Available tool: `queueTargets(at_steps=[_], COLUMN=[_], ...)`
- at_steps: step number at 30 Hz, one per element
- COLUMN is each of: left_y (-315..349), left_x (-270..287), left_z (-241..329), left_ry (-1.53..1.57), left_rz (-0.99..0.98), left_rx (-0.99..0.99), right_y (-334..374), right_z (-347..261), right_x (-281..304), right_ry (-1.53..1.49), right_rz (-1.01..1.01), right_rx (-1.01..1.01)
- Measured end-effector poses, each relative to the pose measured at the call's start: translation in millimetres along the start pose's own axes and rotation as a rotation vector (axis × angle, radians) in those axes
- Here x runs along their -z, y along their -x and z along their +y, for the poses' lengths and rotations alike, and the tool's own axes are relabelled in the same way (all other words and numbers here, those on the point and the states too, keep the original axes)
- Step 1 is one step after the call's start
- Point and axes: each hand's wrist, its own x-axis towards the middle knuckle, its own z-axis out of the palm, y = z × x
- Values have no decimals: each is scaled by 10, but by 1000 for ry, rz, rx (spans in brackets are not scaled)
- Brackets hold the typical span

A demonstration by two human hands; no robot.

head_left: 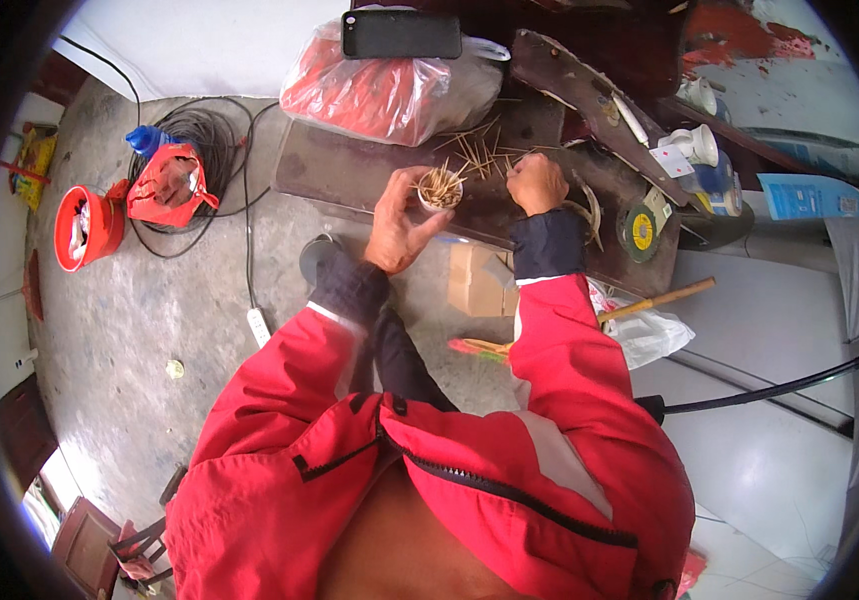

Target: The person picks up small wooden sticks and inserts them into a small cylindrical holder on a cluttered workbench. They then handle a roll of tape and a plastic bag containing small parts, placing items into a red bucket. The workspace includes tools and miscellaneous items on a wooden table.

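Note:
My left hand (394, 228) is wrapped round a small white cup (437, 207) at the table's near edge. Wooden toothpicks (440, 184) fill it and stick up past the rim. Loose toothpicks (482, 153) lie crisscrossed on the dark brown table (334, 165), just beyond the cup and to its right. Beside that scatter, my right hand (539, 183) rests low over the tabletop with its fingers pinched together. Whatever may be between those fingertips is hidden.
Behind the cup sits a clear plastic bag (379, 98) with red contents, a black phone (401, 35) above it. Rightward are a grinding disc (641, 232), a playing card (671, 160) and a dark curved board (589, 100). A cardboard box (477, 280) stands below the table edge.

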Motion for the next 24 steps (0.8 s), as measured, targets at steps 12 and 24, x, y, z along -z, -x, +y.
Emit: queueTargets(at_steps=[12,24], left_y=[-96,-193], left_x=[-75,-136], left_z=[-52,70], left_ry=[91,219], left_rz=[-52,-94], left_rx=[62,126], right_y=[-88,432], right_z=[152,-235], right_x=[-22,55], right_ry=[-157,-1572], right_rz=[70,149], right_rx=[182,233])
